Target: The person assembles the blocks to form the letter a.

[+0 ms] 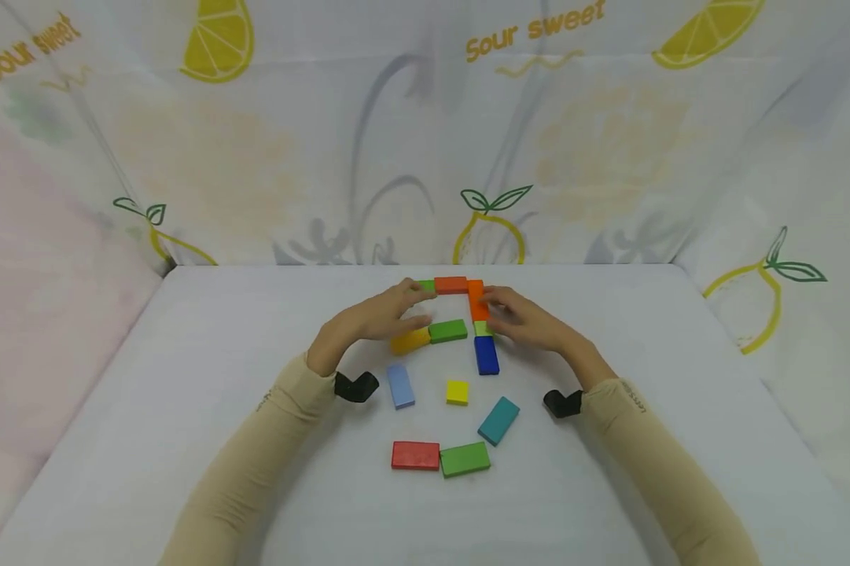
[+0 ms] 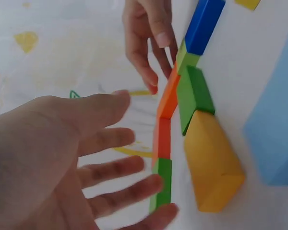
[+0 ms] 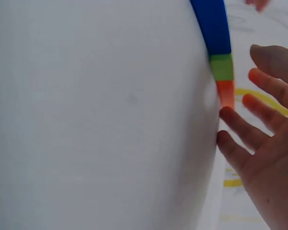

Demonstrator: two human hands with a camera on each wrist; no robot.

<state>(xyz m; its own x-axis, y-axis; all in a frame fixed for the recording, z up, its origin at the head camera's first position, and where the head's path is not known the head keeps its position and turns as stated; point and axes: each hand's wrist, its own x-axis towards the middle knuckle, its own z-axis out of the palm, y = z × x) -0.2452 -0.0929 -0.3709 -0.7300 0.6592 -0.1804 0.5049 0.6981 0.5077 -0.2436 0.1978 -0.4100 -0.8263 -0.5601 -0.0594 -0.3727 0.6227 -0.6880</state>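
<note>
My left hand (image 1: 385,312) hovers with spread fingers over the left part of a block arrangement, above a yellow-orange block (image 1: 410,341) and near a far green block (image 1: 427,286). Nothing is between its fingers in the left wrist view. Beside an orange block (image 1: 476,300) is my right hand (image 1: 531,318), its fingers loosely extended; whether the tips touch the block I cannot tell. The orange block meets a red-orange block (image 1: 450,285) at the back and a light green block (image 1: 483,328) in front, followed by a dark blue block (image 1: 487,356). A green block (image 1: 448,331) adjoins the yellow-orange one.
Closer in lie a light blue block (image 1: 400,386), a small yellow block (image 1: 457,392) and a teal block (image 1: 498,420). A red block (image 1: 415,455) touches a green block (image 1: 465,459) nearest me. Behind the white table (image 1: 219,330) hangs a lemon-print cloth (image 1: 410,141).
</note>
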